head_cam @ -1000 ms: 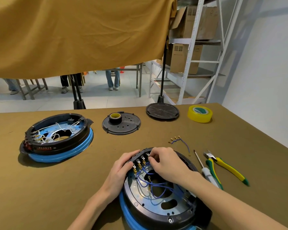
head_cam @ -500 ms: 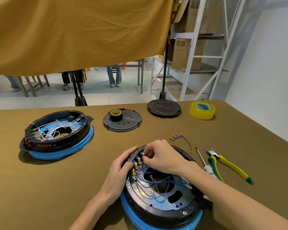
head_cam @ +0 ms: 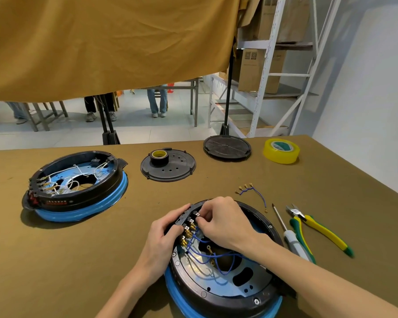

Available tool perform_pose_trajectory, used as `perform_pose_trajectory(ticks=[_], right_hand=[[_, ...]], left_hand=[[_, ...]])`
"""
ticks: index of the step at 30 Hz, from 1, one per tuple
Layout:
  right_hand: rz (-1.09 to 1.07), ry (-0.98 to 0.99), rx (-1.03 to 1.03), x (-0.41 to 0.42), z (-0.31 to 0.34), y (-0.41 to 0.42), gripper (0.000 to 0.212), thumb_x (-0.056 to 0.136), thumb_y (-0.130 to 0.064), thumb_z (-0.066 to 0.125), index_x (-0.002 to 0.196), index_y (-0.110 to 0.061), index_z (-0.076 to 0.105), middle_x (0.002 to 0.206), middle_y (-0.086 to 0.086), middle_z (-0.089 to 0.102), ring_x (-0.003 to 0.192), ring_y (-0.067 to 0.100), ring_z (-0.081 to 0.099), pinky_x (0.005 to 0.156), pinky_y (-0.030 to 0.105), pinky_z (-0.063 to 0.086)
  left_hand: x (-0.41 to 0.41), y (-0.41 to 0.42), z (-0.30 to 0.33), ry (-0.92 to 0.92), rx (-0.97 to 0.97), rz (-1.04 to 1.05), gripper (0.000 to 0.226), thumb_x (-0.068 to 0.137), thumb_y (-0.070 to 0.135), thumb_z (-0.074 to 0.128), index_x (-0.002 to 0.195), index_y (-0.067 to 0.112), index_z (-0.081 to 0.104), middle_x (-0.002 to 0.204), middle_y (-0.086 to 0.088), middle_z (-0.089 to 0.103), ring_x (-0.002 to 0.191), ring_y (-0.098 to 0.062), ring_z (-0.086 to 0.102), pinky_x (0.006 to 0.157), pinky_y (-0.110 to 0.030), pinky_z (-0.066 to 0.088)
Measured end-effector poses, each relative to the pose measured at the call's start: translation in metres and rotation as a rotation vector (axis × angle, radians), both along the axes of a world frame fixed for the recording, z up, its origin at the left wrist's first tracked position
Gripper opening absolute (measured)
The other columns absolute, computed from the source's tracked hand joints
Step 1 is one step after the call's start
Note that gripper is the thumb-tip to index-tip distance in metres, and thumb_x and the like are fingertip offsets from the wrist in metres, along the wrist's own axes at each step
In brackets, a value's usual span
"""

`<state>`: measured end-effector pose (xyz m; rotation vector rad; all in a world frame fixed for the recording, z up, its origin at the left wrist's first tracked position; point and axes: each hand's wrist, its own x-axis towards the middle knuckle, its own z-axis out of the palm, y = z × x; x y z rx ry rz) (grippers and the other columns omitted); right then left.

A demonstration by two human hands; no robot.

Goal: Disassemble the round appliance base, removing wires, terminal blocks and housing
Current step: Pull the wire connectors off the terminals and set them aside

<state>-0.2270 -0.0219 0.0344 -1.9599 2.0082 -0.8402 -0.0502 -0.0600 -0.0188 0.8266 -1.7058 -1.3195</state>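
Note:
A round appliance base [head_cam: 225,283] with a black housing and blue rim lies at the near edge of the table, open side up. Blue wires [head_cam: 207,253] with brass connectors run across its metal plate to a row of terminals [head_cam: 190,226] on the left wall. My left hand [head_cam: 163,237] grips the outer rim beside those terminals. My right hand [head_cam: 225,221] reaches in from the right and pinches a connector at the terminal row; its fingertips hide the connector.
A second base [head_cam: 76,187] with white wires sits at the left. Two black covers [head_cam: 168,166] [head_cam: 226,148], one bearing a tape roll [head_cam: 159,156], lie behind. Yellow tape [head_cam: 281,150], a loose blue wire [head_cam: 253,193], a screwdriver [head_cam: 290,235] and pliers [head_cam: 319,230] lie right.
My right hand has shifted left along the terminal row and now pinches a connector there. The view has tilted, so the base appears higher and more fully in frame. My left hand keeps its grip.

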Motion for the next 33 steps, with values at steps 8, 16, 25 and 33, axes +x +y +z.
perform_pose_trajectory(ticks=[8,16,25,33], right_hand=[[-0.027,-0.01,0.01,0.002,-0.002,0.003,0.015,0.085,-0.03,0.066,0.08,-0.02,0.076,0.066,-0.01,0.07,0.064,0.009,0.066,0.067,0.034,0.058],[-0.031,-0.01,0.021,0.001,-0.002,0.002,0.013,0.085,-0.03,0.066,0.078,-0.02,0.073,0.064,-0.009,0.069,0.061,0.009,0.064,0.064,0.033,0.058],[0.013,-0.05,-0.059,-0.009,-0.003,0.014,0.013,0.085,-0.041,0.07,0.091,-0.03,0.064,0.082,-0.016,0.062,0.076,0.004,0.06,0.07,0.03,0.054],[0.106,0.104,-0.057,-0.002,-0.003,0.017,0.02,0.088,-0.05,0.067,0.09,-0.032,0.072,0.094,-0.013,0.046,0.086,0.006,0.047,0.075,0.029,0.046]], left_hand=[[-0.001,0.0,-0.001,0.019,0.002,-0.007,0.051,0.087,0.026,0.053,0.137,0.025,0.065,0.128,0.017,0.071,0.12,-0.004,0.065,0.091,-0.014,0.051],[-0.002,-0.002,-0.002,0.0,-0.029,-0.009,0.051,0.088,0.021,0.052,0.137,0.024,0.065,0.13,0.016,0.071,0.124,-0.005,0.063,0.097,-0.015,0.049],[-0.001,-0.001,-0.002,0.028,0.041,-0.038,0.052,0.089,0.025,0.053,0.14,0.025,0.063,0.131,0.008,0.07,0.119,-0.015,0.067,0.089,-0.029,0.058],[0.0,0.002,0.001,-0.025,0.013,-0.015,0.056,0.088,0.029,0.051,0.143,0.026,0.059,0.14,0.012,0.065,0.132,-0.004,0.057,0.114,-0.033,0.044]])
